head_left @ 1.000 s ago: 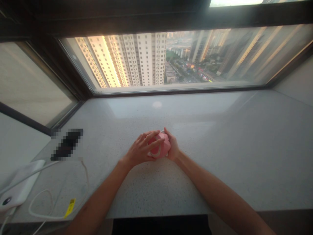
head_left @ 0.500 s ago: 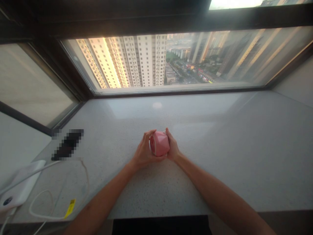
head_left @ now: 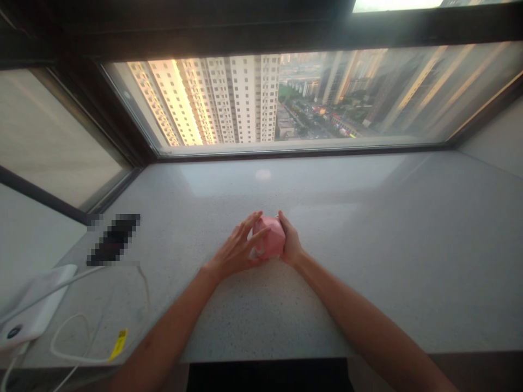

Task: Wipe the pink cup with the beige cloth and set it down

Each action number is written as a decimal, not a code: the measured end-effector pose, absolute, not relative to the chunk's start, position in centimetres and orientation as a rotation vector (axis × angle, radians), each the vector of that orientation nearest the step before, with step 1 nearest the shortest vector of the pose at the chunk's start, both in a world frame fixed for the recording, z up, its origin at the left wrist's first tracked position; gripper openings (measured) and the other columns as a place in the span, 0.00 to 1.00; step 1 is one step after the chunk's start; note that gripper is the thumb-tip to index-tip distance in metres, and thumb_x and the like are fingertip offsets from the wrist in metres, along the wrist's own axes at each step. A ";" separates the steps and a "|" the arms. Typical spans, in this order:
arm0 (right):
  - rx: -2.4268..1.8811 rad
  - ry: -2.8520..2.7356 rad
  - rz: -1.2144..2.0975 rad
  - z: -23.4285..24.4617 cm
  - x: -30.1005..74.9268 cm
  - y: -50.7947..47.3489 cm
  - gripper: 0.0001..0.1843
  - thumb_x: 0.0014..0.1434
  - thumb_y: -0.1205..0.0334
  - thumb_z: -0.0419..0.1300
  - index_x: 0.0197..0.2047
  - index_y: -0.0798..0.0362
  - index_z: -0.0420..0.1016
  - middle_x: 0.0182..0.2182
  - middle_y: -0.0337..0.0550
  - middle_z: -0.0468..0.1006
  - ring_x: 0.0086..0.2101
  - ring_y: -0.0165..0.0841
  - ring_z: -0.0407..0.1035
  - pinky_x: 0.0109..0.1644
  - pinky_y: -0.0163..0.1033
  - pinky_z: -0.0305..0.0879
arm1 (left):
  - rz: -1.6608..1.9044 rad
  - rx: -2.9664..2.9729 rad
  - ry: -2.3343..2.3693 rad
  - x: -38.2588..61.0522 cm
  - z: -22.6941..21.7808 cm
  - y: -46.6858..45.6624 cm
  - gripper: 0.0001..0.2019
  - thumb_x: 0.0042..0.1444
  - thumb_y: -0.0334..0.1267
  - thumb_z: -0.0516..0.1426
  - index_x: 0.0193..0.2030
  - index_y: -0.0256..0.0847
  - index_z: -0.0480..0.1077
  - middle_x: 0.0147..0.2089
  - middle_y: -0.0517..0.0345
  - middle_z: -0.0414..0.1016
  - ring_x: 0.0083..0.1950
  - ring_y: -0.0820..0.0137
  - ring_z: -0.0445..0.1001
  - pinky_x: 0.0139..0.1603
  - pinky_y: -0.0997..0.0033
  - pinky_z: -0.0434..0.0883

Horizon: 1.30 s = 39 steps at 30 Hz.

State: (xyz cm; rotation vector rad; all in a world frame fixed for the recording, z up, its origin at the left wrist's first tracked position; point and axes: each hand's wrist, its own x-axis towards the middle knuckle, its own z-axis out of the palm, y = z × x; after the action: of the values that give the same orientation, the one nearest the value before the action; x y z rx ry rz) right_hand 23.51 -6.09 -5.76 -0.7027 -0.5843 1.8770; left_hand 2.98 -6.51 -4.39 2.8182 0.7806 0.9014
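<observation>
A pink faceted object (head_left: 270,237) sits between the two hands, above the front part of the counter; whether it touches the stone is hidden. A wide window (head_left: 269,98) fills the far side, with pale high-rise towers (head_left: 212,98) and streets far below beyond the glass, and a narrower side pane (head_left: 53,136) meets it at the left corner. Below runs a speckled grey stone counter (head_left: 368,261). Both bare forearms reach in from the bottom edge. The left hand (head_left: 235,249) is half open, its fingers splayed and their tips lying across the object's near and left faces. The right hand (head_left: 291,239) is more curled and presses against the object's right side, so the object is held between the two palms. Near the left end of the counter lies a dark flat rectangle (head_left: 114,239), pixelated beyond telling. Below it rests a white flat device (head_left: 36,305) with a white cable (head_left: 69,348) looping beside it, and a small yellow tag (head_left: 119,344) hangs on that cable.
</observation>
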 end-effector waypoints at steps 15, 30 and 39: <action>-0.772 -0.606 1.780 -5.1 22.7 -7.0 0.36 0.62 0.25 0.62 0.39 0.54 0.83 0.30 0.45 0.84 0.29 0.34 0.76 0.34 0.37 0.71 | 1.091 2.826 0.829 3.1 -3.3 -7.0 0.45 0.58 0.50 0.72 0.77 0.54 0.56 0.75 0.37 0.64 0.78 0.43 0.64 0.71 0.38 0.69; -0.909 -0.926 1.317 -4.5 21.7 -8.9 0.36 0.65 0.25 0.60 0.27 0.51 0.77 0.22 0.38 0.70 0.23 0.30 0.60 0.26 0.37 0.56 | 0.922 2.312 0.950 2.9 -4.6 -6.8 0.55 0.56 0.73 0.64 0.80 0.46 0.51 0.71 0.32 0.71 0.70 0.41 0.72 0.68 0.34 0.71; -0.793 -0.621 1.604 -5.6 22.3 -6.8 0.31 0.61 0.27 0.65 0.31 0.49 0.76 0.26 0.38 0.79 0.28 0.33 0.73 0.35 0.38 0.68 | 0.926 2.804 0.765 3.1 -5.0 -6.3 0.63 0.58 0.45 0.73 0.84 0.59 0.30 0.85 0.30 0.40 0.83 0.41 0.54 0.72 0.30 0.69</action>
State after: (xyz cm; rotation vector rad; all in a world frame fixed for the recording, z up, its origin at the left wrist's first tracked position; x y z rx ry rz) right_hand 22.26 -6.85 -5.60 -0.7932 -0.6205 1.6042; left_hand 3.09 -6.29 -4.95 2.8037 0.7646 0.9262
